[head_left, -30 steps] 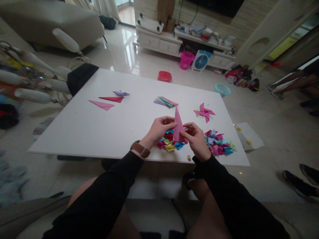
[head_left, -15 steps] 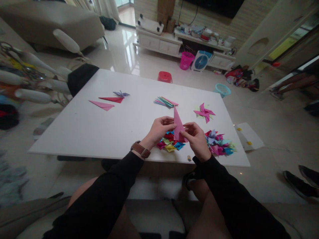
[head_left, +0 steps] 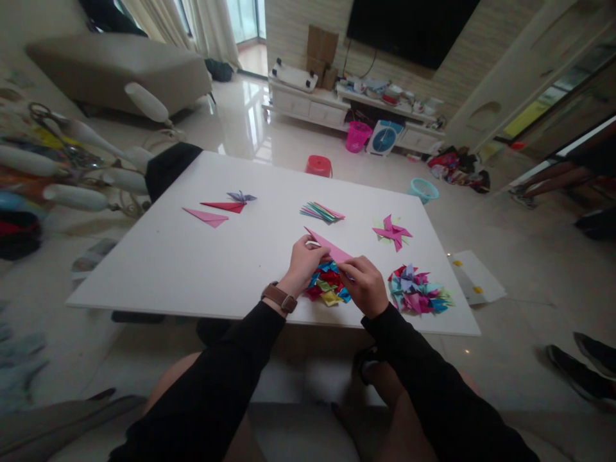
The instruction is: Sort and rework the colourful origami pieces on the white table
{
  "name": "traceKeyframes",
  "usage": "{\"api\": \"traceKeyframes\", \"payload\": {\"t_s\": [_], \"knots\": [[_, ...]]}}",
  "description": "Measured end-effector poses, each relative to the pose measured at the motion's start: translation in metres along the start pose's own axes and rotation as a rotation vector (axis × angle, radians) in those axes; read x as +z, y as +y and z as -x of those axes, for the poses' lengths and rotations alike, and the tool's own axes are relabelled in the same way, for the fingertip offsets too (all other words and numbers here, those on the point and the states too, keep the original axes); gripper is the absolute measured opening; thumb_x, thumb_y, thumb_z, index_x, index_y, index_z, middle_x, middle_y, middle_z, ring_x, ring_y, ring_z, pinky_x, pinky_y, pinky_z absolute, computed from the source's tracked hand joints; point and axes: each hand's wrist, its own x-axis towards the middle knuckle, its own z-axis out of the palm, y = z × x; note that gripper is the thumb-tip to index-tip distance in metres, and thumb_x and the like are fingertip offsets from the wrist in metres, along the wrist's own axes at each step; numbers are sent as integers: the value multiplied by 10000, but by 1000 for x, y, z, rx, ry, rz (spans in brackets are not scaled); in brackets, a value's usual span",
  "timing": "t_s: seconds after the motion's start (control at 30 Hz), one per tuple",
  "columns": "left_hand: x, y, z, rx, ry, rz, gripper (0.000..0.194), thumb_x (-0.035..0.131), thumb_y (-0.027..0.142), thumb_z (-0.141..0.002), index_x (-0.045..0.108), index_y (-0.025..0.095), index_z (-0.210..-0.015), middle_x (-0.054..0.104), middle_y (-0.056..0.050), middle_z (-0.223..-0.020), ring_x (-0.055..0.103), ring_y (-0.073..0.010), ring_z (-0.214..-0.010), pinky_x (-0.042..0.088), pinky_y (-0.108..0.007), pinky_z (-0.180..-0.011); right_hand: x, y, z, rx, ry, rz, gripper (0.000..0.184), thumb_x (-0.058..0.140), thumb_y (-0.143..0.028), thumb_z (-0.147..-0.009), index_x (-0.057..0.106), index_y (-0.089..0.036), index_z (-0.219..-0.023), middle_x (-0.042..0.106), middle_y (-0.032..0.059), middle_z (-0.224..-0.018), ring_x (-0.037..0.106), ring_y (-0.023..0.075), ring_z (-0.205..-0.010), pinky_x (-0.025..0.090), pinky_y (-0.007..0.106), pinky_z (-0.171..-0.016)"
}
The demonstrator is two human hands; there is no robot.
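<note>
Pink paper (head_left: 332,245) in both hands (head_left: 305,262) (head_left: 366,285)

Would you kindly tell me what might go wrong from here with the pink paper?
The pink paper, pinched between the left hand and right hand, might slip or take a stray crease.
Both hands are close to the colourful pile, so a knuckle could disturb it.
The right sleeve might brush the mixed heap beside it.
</note>
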Motion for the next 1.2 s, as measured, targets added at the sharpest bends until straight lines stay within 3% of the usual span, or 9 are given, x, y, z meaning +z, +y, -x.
{"api": "traceKeyframes", "payload": {"t_s": [0.2, 0.33, 0.43, 0.57, 0.63, 0.8, 1.0, 1.2], "knots": [[-4, 12, 1, -14, 43, 77, 263, 746, -11, -694, 588, 133, -847, 672, -13, -737, 665, -120, -609, 590, -301, -701, 6, 3, -17, -33, -41, 58, 251, 521, -203, -1019, 748, -219, -1123, 722, 109, -965, 657, 252, -901, 535, 379, -786], [-16, 27, 2, -35, 44, 133, 154, 694, 40, -773, 585, 136, -823, 647, -14, -694, 660, -120, -606, 585, -300, -714, 14, 21, -46, -8, -23, 38, 238, 510, -200, -1012, 741, -214, -1070, 706, 101, -961, 649, 237, -884, 517, 357, -794], [-24, 37, 4, -54, 25, 147, 96, 668, 103, -816, 583, 147, -826, 650, -24, -689, 671, -131, -620, 580, -302, -723, 26, 51, -81, 94, -20, 30, 234, 508, -200, -998, 741, -190, -1024, 697, 99, -960, 638, 219, -840, 497, 338, -801], [-30, 46, 5, -74, -16, 159, 75, 649, 124, -811, 594, 153, -852, 658, -25, -696, 673, -132, -634, 565, -280, -708, 45, 103, -135, 341, -210, 235, 236, 527, -169, -966, 755, -124, -1009, 713, 128, -1010, 638, 215, -915, 460, 310, -873], [-31, 48, 5, -86, -35, 149, 75, 623, 117, -807, 600, 155, -867, 663, -26, -700, 675, -135, -633, 563, -278, -701, 54, 126, -158, 408, -229, 290, 262, 515, -148, -962, 759, -91, -1040, 718, 161, -1069, 633, 227, -961, 443, 315, -900], [-31, 52, 2, -110, -43, 124, 88, 597, 116, -801, 606, 161, -876, 672, -32, -711, 669, -138, -603, 553, -278, -663, 83, 161, -184, 528, -278, 379, 339, 441, -127, -996, 758, -47, -1085, 698, 241, -1159, 626, 253, -997, 416, 344, -891], [-29, 57, -1, -134, -30, 141, 111, 570, 87, -786, 593, 158, -868, 662, -29, -694, 663, -137, -585, 546, -268, -641, 123, 167, -173, 598, -422, 422, 324, 457, -121, -992, 769, -72, -1066, 717, 228, -1120, 656, 245, -982, 430, 327, -863], [-30, 58, 5, -118, -55, 163, 127, 544, 82, -784, 579, 152, -884, 644, -20, -674, 660, -139, -573, 537, -260, -619, 139, 143, -185, 554, -467, 378, 317, 504, -129, -962, 725, -84, -1186, 676, 230, -1221, 668, 273, -1059, 467, 338, -910]]}}
